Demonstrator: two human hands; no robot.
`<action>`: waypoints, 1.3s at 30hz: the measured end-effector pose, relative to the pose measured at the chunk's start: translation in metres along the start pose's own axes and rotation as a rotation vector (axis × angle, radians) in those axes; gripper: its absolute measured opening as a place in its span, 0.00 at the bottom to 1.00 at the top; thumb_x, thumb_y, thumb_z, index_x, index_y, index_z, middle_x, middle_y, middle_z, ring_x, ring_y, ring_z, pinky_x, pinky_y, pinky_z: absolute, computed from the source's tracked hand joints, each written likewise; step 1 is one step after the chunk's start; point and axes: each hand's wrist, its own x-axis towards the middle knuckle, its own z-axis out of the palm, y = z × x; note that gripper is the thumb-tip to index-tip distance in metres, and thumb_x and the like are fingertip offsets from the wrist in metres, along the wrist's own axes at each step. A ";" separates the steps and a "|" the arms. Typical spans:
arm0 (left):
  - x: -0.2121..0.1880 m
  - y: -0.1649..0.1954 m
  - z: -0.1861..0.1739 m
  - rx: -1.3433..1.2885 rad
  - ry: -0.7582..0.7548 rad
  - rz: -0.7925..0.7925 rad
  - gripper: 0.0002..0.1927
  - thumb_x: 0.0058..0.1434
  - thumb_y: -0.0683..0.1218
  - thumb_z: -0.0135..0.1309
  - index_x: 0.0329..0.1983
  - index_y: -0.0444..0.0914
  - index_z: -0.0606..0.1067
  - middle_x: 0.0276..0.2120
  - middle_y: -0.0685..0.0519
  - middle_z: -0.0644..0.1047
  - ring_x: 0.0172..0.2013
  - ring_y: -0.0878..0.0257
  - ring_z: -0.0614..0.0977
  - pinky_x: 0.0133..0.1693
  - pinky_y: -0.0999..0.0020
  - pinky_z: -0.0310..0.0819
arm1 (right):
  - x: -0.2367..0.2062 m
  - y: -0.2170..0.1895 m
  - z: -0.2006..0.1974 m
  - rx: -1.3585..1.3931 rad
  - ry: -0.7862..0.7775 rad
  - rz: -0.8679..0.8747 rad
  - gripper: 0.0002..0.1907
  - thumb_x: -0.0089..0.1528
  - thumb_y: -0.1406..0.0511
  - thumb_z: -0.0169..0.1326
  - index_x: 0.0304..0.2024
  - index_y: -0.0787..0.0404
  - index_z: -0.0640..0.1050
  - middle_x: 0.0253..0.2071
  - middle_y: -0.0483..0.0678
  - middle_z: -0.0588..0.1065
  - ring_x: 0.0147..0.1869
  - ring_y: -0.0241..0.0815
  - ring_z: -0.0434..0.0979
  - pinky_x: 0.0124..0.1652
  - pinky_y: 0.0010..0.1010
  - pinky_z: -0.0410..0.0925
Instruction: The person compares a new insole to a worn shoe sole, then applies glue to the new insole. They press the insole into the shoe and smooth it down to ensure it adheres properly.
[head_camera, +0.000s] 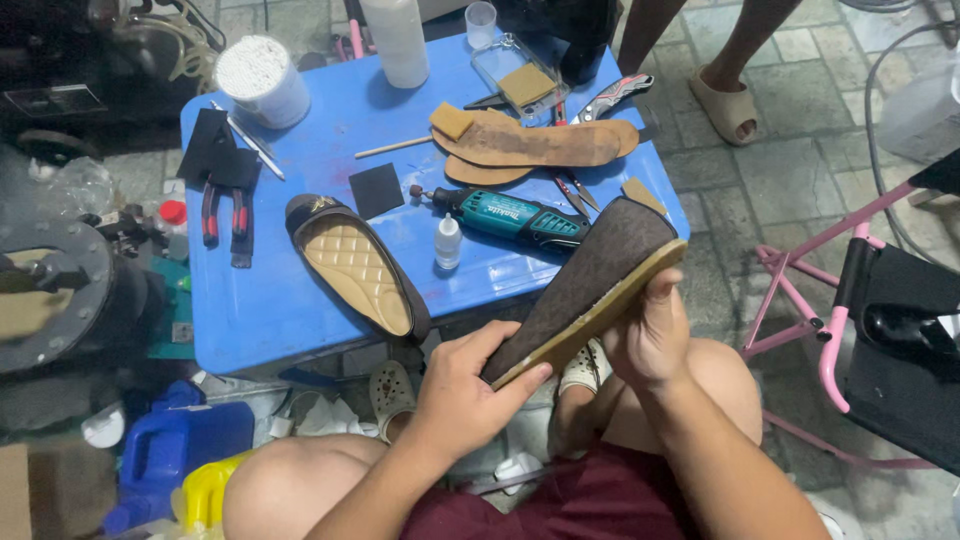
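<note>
Just in front of the blue table (300, 310), over the lap, both hands gripped the shoe sole (585, 285): left hand (470, 385) clasped its near end, right hand (650, 335) pinched the far edge. Looked like an edge check; next move probably needs pressing evenly along it.

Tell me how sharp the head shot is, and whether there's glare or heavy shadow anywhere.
Head view: sharp across the blue table and both hands, left hand, right hand, gripping the sole; soft even light, short shadows under the tools; mild sheen on the rotary tool; left edge dark and murky; straight lines bow slightly toward the corners.
</note>
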 end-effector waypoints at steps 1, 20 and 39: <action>0.001 0.000 -0.005 -0.027 -0.026 -0.034 0.19 0.56 0.50 0.67 0.47 0.36 0.79 0.33 0.46 0.85 0.32 0.57 0.88 0.34 0.65 0.79 | 0.000 -0.001 -0.005 -0.021 -0.046 0.006 0.27 0.70 0.50 0.48 0.64 0.59 0.68 0.59 0.47 0.73 0.63 0.44 0.73 0.63 0.43 0.66; 0.006 -0.008 -0.008 -0.006 0.096 -0.275 0.23 0.54 0.57 0.68 0.42 0.35 0.78 0.33 0.46 0.84 0.35 0.55 0.88 0.37 0.63 0.79 | -0.020 -0.003 0.060 -1.188 -0.193 -0.757 0.36 0.62 0.69 0.53 0.70 0.66 0.54 0.56 0.54 0.64 0.56 0.44 0.67 0.60 0.33 0.64; 0.004 0.002 -0.046 -0.025 -0.089 -0.450 0.24 0.51 0.59 0.66 0.43 0.38 0.80 0.29 0.49 0.84 0.30 0.60 0.87 0.35 0.64 0.79 | -0.020 -0.019 0.068 -0.855 -0.649 0.252 0.36 0.57 0.69 0.46 0.71 0.65 0.66 0.13 0.44 0.66 0.16 0.33 0.65 0.22 0.25 0.63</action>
